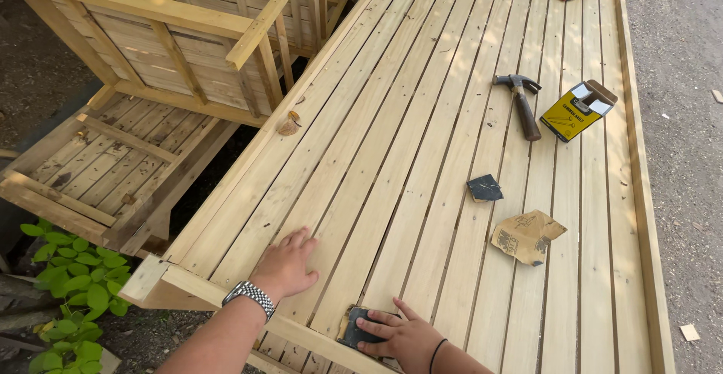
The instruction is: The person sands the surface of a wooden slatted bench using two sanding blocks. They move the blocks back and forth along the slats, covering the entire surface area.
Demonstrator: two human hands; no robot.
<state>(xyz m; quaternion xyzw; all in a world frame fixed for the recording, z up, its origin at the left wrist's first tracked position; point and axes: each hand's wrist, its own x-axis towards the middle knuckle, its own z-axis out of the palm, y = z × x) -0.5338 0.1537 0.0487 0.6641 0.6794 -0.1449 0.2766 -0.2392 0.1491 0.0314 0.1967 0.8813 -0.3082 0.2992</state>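
Note:
My left hand (286, 262) lies flat, fingers spread, on the pale slatted wooden panel (422, 133) near its front-left corner; a metal watch sits on that wrist. My right hand (403, 336) presses a dark piece of sandpaper (354, 327) onto the slats by the front edge rail, fingers laid over it.
A folded dark sandpaper piece (484, 188) and a torn brown sandpaper sheet (526, 236) lie mid-panel. Farther off rest a hammer (522, 101) and a yellow box (577, 109). Wooden frames (173, 50) stand at left, green leaves (71, 291) below them, gravel (685, 118) at right.

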